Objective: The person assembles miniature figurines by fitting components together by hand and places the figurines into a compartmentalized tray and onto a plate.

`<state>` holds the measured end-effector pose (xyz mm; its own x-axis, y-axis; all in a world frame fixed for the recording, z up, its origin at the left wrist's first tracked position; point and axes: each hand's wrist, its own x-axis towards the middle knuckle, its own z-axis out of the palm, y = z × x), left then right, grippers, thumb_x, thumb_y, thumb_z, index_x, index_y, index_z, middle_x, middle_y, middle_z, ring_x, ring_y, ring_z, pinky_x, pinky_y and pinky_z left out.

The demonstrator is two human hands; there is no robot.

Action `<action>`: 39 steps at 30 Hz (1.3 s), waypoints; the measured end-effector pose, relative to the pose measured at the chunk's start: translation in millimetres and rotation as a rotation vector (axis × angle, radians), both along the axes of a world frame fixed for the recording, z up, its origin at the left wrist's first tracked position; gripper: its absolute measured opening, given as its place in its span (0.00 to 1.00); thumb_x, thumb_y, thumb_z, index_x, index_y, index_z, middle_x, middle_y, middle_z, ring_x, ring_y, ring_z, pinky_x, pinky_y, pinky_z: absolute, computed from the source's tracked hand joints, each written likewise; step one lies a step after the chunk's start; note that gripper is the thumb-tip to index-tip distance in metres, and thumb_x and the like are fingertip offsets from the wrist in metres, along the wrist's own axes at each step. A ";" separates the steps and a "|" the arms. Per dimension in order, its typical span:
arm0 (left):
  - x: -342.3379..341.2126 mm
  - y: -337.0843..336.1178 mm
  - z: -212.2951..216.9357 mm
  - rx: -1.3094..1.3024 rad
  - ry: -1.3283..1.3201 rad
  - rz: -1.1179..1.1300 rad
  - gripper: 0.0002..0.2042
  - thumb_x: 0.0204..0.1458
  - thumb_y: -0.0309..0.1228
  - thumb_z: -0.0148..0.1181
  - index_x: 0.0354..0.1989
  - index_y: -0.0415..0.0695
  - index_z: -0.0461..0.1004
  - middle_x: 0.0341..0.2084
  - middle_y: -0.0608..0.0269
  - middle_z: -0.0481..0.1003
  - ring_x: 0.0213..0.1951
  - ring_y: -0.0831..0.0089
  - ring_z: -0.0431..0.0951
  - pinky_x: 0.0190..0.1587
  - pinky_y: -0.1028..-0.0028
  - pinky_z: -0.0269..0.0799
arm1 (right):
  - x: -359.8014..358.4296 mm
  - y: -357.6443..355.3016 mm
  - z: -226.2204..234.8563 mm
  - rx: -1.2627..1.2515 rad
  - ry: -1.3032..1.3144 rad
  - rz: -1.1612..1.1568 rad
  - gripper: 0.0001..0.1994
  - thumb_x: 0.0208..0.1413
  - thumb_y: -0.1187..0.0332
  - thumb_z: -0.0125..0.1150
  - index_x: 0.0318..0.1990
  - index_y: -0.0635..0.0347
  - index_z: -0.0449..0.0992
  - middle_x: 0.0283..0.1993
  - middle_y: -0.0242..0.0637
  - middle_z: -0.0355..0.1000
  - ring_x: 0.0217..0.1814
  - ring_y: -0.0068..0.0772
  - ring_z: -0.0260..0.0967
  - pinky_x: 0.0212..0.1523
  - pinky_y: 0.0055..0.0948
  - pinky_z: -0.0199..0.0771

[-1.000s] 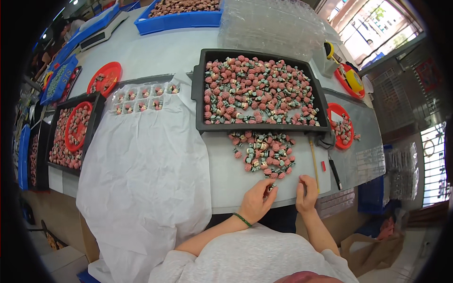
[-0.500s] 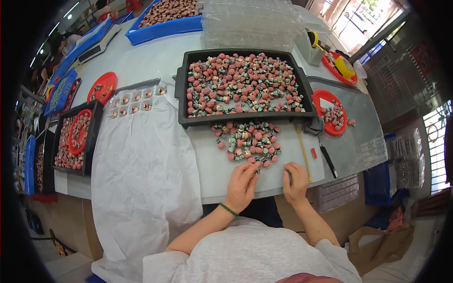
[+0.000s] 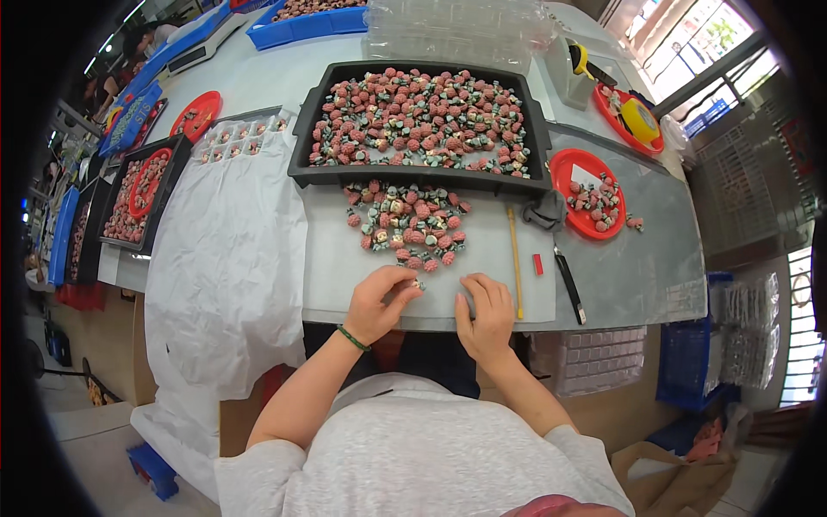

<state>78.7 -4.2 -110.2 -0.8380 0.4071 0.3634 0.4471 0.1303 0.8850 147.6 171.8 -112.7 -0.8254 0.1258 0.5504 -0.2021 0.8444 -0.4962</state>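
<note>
Showing, at left, a black bin (image 3: pixel 164 196) of pink-headed pieces near the table's edge and, beyond, a blue crate (image 3: pixel 133 122) bearing pale lettering. Draping a thin white sheet (image 3: pixel 241 233) over the front edge, under a clear compartmented blister tray (image 3: pixel 231 144) of figurines. Pinching one small figurine (image 3: pixel 418 283) between thumb and fingertips of the left hand (image 3: pixel 376 303), just short of the loose pile (image 3: pixel 409 224). Massing that pile against the front of a large black tray (image 3: pixel 422 176), leaving open white work surface (image 3: pixel 332 276) on both sides. Curling the fingers of the right hand (image 3: pixel 484 317) loosely, with thumb slightly apart; not revealing whether anything is held. Ranging farther right a yellow stick (image 3: pixel 516 263), a small red block (image 3: pixel 538 264) and a slim black-handled tool (image 3: pixel 569 280), ending near the front edge. Extending rightward a grey mat (image 3: pixel 642 284), giving room in front of a red dish (image 3: pixel 560 177) of figurines.
</note>
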 end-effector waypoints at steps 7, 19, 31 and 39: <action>-4.7 2.4 -2.3 0.019 0.095 -0.066 0.10 0.47 0.22 0.57 0.39 0.37 0.72 0.26 0.60 0.72 0.27 0.75 0.72 0.29 0.80 0.67 | -6.3 -8.0 -4.7 0.114 0.043 -0.156 0.09 0.43 0.71 0.57 0.35 0.59 0.72 0.36 0.35 0.69 0.38 0.38 0.65 0.37 0.34 0.63; -2.2 -5.3 -1.4 0.211 -0.229 -0.066 0.10 0.50 0.24 0.55 0.41 0.36 0.71 0.28 0.64 0.72 0.29 0.79 0.70 0.33 0.80 0.66 | -4.7 -14.0 -0.1 0.090 0.016 -0.124 0.07 0.46 0.76 0.56 0.34 0.63 0.72 0.35 0.38 0.70 0.35 0.36 0.66 0.37 0.30 0.65; -31.5 9.9 26.7 0.489 -0.661 -0.204 0.11 0.52 0.27 0.54 0.42 0.38 0.73 0.31 0.65 0.73 0.32 0.80 0.71 0.37 0.79 0.67 | -27.9 -49.8 16.0 -1.344 -0.197 0.181 0.10 0.54 0.73 0.54 0.42 0.69 0.68 0.38 0.42 0.70 0.35 0.29 0.71 0.37 0.29 0.74; -28.5 5.6 27.0 0.665 -0.955 -0.322 0.13 0.54 0.27 0.50 0.47 0.37 0.69 0.41 0.57 0.73 0.41 0.74 0.72 0.42 0.76 0.68 | -28.9 -54.1 13.8 -0.775 0.086 0.104 0.09 0.45 0.80 0.60 0.36 0.67 0.71 0.34 0.40 0.71 0.35 0.28 0.71 0.37 0.24 0.73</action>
<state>50.2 1.4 -83.1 -0.7774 0.6155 -0.1300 -0.4962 -0.4730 0.7281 118.7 117.7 -98.9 -0.8127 0.4240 0.3998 -0.3254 0.2389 -0.9149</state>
